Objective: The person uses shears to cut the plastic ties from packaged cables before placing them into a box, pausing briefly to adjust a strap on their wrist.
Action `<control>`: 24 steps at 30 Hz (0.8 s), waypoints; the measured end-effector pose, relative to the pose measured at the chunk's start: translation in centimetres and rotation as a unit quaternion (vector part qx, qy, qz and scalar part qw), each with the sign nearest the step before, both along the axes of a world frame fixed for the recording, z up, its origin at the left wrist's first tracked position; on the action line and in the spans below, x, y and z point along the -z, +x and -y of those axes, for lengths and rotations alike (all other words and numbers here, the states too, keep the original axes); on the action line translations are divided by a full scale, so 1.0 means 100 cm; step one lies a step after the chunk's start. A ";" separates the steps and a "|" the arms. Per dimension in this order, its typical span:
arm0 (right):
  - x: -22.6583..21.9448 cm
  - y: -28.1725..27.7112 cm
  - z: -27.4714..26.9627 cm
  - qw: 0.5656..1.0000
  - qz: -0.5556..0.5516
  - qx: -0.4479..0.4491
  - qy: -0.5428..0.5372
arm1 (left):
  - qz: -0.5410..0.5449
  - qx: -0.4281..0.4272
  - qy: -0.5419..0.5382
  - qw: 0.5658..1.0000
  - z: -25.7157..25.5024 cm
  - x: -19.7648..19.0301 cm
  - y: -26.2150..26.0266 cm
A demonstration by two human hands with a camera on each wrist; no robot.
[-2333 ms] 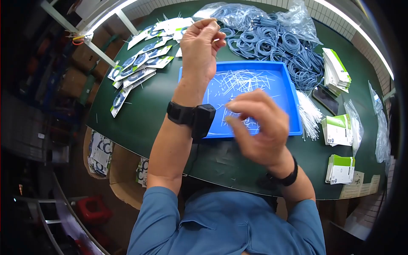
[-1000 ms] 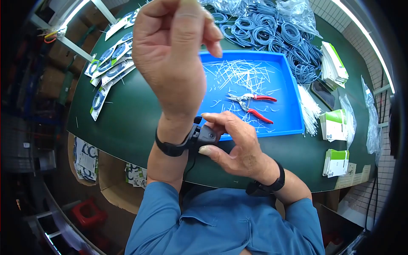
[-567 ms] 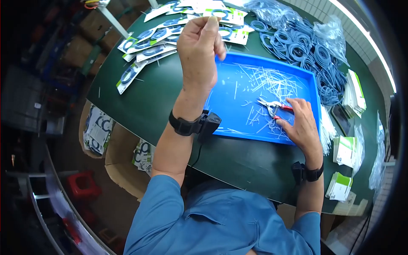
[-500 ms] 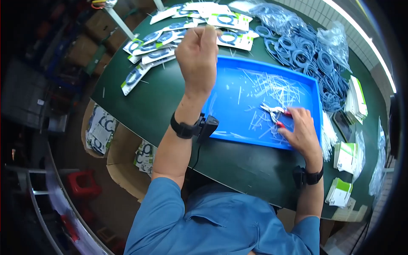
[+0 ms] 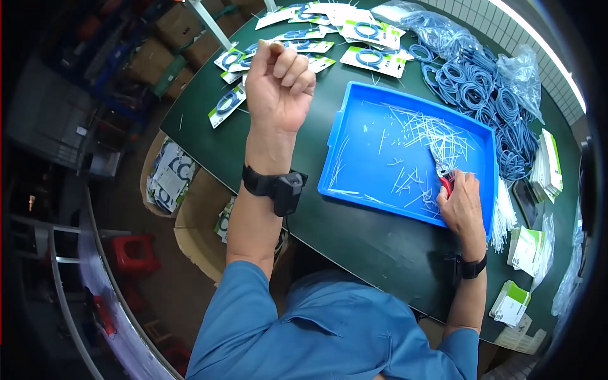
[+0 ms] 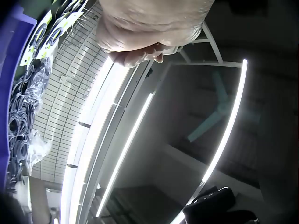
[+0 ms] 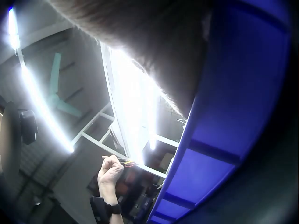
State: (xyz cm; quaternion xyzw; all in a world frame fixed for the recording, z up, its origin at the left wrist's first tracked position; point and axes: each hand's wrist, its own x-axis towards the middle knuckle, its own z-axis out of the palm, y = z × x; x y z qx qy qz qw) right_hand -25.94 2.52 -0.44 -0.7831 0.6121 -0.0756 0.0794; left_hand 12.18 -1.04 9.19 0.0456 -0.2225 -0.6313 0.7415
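Note:
My right hand (image 5: 463,209) grips the red handles of pruning shears (image 5: 446,184) over the right side of a blue tray (image 5: 364,161). The blades point away from me, toward a pile of thin white cable ties and cut ends (image 5: 437,132). My left hand (image 5: 278,92) is raised left of the tray, palm toward me and fingers curled, with nothing visible in it. In the right wrist view that left hand (image 7: 110,170) also shows a curled, fist-like shape. The left wrist view mostly catches the left hand's heel (image 6: 154,23) and ceiling lights.
Carded cable packs (image 5: 370,58) spread over the green table's (image 5: 316,221) far left. Coiled blue cables (image 5: 487,95) are heaped at the far right, beside clear plastic bags (image 5: 522,79). Stacked cards (image 5: 525,248), a phone (image 5: 525,201) and a white tie bundle (image 5: 505,215) lie right of the tray.
My right hand touched the device on my left wrist, then moved to the tray and took up the pruning shears, turning their blades away. My left hand has turned its palm toward me.

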 end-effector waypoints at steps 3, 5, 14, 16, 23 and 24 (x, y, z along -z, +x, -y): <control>0.000 -0.002 -0.005 1.000 0.014 0.008 0.014 | 0.039 -0.021 0.011 0.999 -0.003 0.013 -0.002; -0.002 0.000 -0.001 0.999 0.033 0.014 0.034 | 0.073 -0.035 -0.014 0.997 0.004 0.013 0.005; 0.012 -0.013 0.007 0.994 0.111 0.013 -0.022 | 0.818 -0.464 0.069 0.333 0.017 0.065 0.140; 0.017 -0.020 0.009 0.985 0.160 0.007 -0.069 | 0.850 -0.416 0.129 0.296 0.014 0.083 0.182; 0.005 -0.022 0.013 0.962 0.261 -0.026 -0.075 | 0.905 -0.354 0.196 0.127 0.000 0.142 0.232; 0.003 -0.021 0.014 0.953 0.290 -0.037 -0.076 | 0.907 -0.355 0.200 0.109 0.002 0.148 0.238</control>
